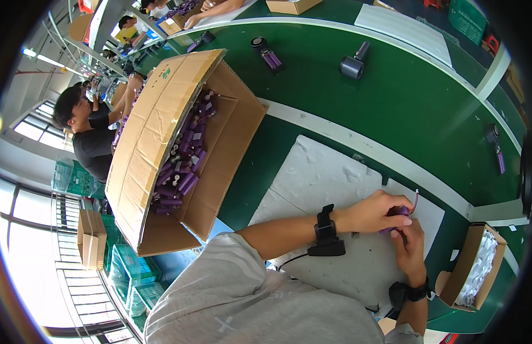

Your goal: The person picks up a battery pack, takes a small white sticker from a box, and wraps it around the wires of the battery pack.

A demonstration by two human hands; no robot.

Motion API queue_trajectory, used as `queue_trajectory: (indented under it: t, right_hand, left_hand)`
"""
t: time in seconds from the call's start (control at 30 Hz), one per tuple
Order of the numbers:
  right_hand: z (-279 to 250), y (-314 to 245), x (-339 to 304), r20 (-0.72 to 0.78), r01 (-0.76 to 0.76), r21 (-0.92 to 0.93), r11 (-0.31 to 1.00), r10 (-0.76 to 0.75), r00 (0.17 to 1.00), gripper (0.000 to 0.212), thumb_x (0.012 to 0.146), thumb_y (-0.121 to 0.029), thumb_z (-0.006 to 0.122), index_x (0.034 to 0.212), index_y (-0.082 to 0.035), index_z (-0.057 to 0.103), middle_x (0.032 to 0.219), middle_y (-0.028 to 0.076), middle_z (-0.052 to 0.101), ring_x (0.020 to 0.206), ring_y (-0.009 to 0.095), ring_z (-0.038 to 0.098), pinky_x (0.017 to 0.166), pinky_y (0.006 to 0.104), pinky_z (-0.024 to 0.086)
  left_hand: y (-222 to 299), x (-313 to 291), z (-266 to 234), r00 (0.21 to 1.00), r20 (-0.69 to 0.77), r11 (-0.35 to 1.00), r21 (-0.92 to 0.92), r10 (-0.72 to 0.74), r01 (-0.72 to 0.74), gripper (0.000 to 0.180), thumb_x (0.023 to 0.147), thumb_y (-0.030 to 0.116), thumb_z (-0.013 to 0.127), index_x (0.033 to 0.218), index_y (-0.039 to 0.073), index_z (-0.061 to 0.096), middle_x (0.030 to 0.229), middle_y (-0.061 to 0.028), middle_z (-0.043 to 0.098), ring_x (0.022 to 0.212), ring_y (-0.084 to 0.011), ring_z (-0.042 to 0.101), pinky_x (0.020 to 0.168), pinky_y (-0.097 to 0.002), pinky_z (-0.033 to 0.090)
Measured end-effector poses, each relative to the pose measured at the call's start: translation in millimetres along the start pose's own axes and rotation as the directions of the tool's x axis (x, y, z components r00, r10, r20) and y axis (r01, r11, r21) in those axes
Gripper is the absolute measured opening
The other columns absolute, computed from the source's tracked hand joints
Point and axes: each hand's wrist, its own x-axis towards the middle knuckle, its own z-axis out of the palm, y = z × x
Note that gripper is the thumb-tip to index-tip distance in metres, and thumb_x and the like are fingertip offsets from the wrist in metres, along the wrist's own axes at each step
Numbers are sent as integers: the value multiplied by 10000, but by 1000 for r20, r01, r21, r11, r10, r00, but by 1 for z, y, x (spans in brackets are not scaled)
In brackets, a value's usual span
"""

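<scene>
Taking the pack as the centre of the dial, the pack [399, 211] is purple and sits in both hands above the pad, a thin wire [416, 202] rising from it at one o'clock; the left hand [373, 212] comes in from nine o'clock, its grip pinching the pack between thumb and bent fingers; the right hand [412, 243] comes up from five o'clock, its grip curled closed on the pack's near end; each wrist wears a black strap, the left strap [326, 230] at eight o'clock, the right strap [399, 293] at six; the pad [317, 183] is white and scuffed, lying on the green surface [254, 178]; towards ten o'clock a big carton [137, 155] lies tilted, open side facing the hands, heaped with purple cells [185, 149], some carrying small white labels too tiny to read; the carton's outer face bears a green printed mark [166, 73]; at four o'clock a small box [464, 261] holds white pieces [482, 269]; past the white rail [334, 131], dark gadgets with purple parts lie well apart, one [269, 56] at eleven o'clock, another [353, 66] between eleven and twelve, a third [495, 143] at two; far off between twelve and one, a green bin [468, 22] shows pale lettering, too small to make out; between nine and ten, beyond the carton, a person [92, 143] in a dark top reaches forward; green crates [145, 269] stand between eight and nine.
</scene>
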Motion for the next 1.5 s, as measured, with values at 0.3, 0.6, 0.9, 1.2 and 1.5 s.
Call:
queue_trajectory:
  t: [0.3, 0.6, 0.9, 1.2, 1.5]
  right_hand:
    - [1, -3, 1, 5, 37, -20, 999, -36, 999, 81, 744, -72, 540, 798, -12, 534, 708, 115, 504, 638, 289, 446, 564, 355, 318]
    - [1, 11, 0, 64, 23, -57, 998, -19, 998, 110, 679, -48, 506, 784, -17, 506, 778, 146, 499, 688, 330, 426, 603, 382, 338]
    - [4, 18, 0, 20, 86, -74, 994, -85, 996, 126, 646, -70, 567, 766, -48, 535, 679, 58, 543, 616, 241, 481, 585, 330, 329]
    - [1, 17, 1, 45, 66, -52, 996, -63, 997, 155, 702, -163, 653, 740, -57, 547, 651, 43, 536, 573, 218, 464, 565, 318, 313]
    - [0, 18, 1, 36, 70, -34, 997, -68, 997, 134, 702, -122, 653, 767, -53, 559, 640, 50, 513, 557, 218, 446, 558, 315, 305]
  left_hand:
    - [-1, -4, 3, 1000, -16, 1000, 5, -10, 10, 264, 772, 205, 647, 961, 44, 559, 738, -99, 590, 619, -223, 570, 578, -293, 454]
    - [-5, 1, 9, 992, -25, 992, 16, -123, 124, 248, 743, 168, 678, 926, 33, 579, 676, -64, 587, 534, -121, 548, 490, -238, 443]
    - [-14, 1, 9, 998, -5, 996, 63, -64, 64, 258, 768, 213, 658, 943, 39, 580, 684, -56, 588, 546, -106, 543, 506, -225, 444]
    - [-16, 0, 5, 999, -21, 998, 60, -27, 28, 276, 779, 249, 648, 949, 43, 580, 690, -54, 590, 555, -110, 533, 516, -223, 440]
    - [-14, 1, 5, 997, -34, 997, 43, -67, 69, 286, 760, 237, 670, 946, 37, 583, 673, -50, 580, 537, -96, 512, 498, -212, 426]
